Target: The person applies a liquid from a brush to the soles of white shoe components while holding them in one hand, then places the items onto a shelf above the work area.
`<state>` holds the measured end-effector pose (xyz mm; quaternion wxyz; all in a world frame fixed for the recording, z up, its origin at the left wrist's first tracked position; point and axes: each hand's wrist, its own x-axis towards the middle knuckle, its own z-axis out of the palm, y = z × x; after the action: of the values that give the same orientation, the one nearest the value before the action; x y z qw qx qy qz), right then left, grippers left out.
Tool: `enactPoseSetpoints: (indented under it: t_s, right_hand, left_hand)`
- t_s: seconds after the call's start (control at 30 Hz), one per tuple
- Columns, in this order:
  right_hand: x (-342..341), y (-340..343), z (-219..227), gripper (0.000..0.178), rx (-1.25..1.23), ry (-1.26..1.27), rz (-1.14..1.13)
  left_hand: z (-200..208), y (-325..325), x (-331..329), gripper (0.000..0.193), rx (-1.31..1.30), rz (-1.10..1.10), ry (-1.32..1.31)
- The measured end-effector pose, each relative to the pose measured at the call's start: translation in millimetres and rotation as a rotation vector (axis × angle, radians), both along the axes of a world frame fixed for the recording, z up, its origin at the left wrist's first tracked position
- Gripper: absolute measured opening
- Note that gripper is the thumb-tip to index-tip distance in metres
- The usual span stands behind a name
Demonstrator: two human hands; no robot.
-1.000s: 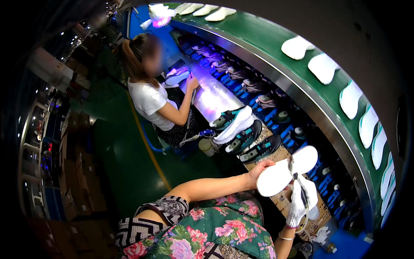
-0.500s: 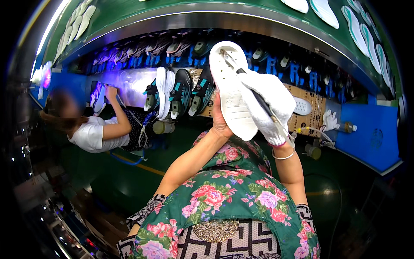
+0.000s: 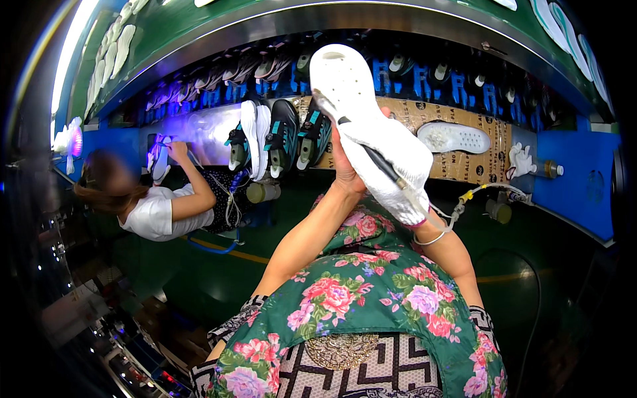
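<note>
A white shoe sole (image 3: pixel 342 76) is raised in front of me, its inner face with small holes toward me. My left hand (image 3: pixel 346 164), bare, is closed on the sole's edge from below and behind. In a white knitted glove, my right hand (image 3: pixel 405 156) is closed around a dark-handled brush (image 3: pixel 381 166) and covers the lower part of the sole. The brush's tip lies at the sole's left edge, near its middle. A clear hose (image 3: pixel 458 211) trails from the brush's rear end toward the bench on the right.
Another white sole (image 3: pixel 454 138) lies on cardboard (image 3: pixel 415 113) to the right. Black-and-teal shoes (image 3: pixel 282 136) and a white sole pair stand left. Racked shoes (image 3: pixel 265 66) run behind, under a metal-edged shelf (image 3: pixel 318 23). A co-worker (image 3: pixel 159 205) sits left. A white glove (image 3: pixel 521 161) lies right.
The brush tip has moved from the sole's upper inner face down to its left edge. My gloved hand has shifted left across the sole. The second sole on the cardboard is now more visible.
</note>
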<state>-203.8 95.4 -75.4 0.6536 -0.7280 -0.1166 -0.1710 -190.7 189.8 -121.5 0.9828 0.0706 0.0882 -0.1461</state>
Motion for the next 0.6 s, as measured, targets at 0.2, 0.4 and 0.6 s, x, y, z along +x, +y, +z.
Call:
enactPoseSetpoints:
  t_s: [0.2,0.4,0.6]
  right_hand:
    - [5.9,-14.4,28.6,0.027,-0.021,0.046,0.19]
    - [4.6,-12.5,35.0,0.02,0.308,0.237,0.093]
    - [1.3,-20.3,29.9,0.019,0.111,0.129,0.109]
  left_hand:
    - [1.9,3.6,3.7,0.083,0.036,0.017,-0.118]
    - [1.9,10.8,6.6,0.086,0.013,0.048,-0.092]
    - [6.8,35.5,7.5,0.08,0.411,-0.024,-0.171]
